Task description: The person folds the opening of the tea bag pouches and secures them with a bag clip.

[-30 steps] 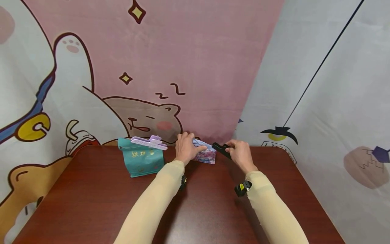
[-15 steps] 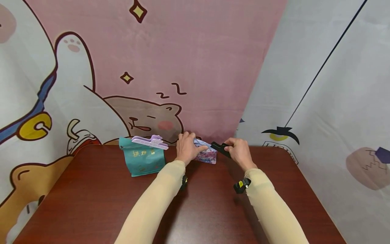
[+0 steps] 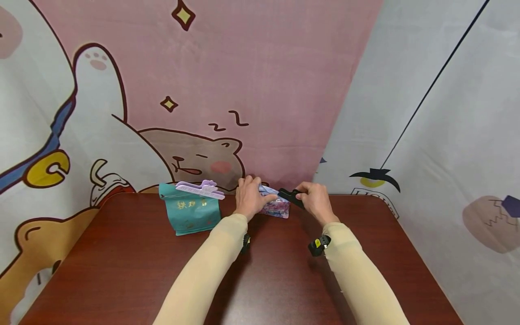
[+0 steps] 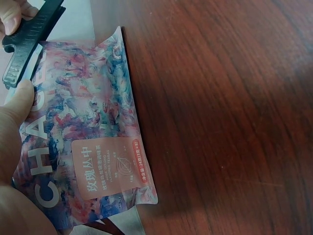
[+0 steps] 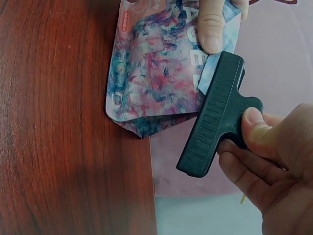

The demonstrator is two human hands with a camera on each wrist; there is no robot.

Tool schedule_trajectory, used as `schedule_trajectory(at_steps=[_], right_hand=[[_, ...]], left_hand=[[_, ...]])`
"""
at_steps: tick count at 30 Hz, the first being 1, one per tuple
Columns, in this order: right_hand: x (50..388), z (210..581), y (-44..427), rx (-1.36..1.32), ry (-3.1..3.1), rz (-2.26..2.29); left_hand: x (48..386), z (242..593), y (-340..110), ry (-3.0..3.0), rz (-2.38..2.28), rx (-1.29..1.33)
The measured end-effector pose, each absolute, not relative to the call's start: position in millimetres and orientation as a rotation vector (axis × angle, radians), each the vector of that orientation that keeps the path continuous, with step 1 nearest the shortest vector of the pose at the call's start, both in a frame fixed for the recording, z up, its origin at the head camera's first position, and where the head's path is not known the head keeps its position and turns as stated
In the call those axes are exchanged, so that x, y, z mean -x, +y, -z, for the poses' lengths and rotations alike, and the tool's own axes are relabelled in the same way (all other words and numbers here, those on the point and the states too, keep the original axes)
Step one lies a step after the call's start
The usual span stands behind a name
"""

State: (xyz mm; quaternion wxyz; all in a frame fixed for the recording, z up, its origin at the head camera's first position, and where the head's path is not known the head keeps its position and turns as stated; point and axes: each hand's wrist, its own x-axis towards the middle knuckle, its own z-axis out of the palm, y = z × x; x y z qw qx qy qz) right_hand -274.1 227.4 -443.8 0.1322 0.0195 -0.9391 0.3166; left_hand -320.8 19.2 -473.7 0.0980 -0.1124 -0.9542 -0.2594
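Note:
A tea pouch with a pink, blue and purple paint pattern stands at the back of the table, its top edge folded over. My left hand pinches that folded top, thumb on the front; its other fingers are mostly hidden behind the pouch in the left wrist view. Between thumb and fingers, my right hand grips the handle of a black bag clip. One end of the clip lies at the right part of the fold, close to the left thumb; the other end sticks out past the pouch.
To the left stands a teal pouch with a lilac bag clip across its top. A patterned cloth hangs behind the back edge of the brown table.
My right hand has moved a little to the left with the black bag clip, whose end now overlaps the pouch's fold. The left hand keeps its hold on the pouch.

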Motion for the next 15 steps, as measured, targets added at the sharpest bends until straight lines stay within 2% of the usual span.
schedule_trajectory(at_steps=[15], right_hand=[[280,441,215,-0.12,-2.686,-0.954]], left_hand=[[320,474,19,-2.811,0.741,0.344]])
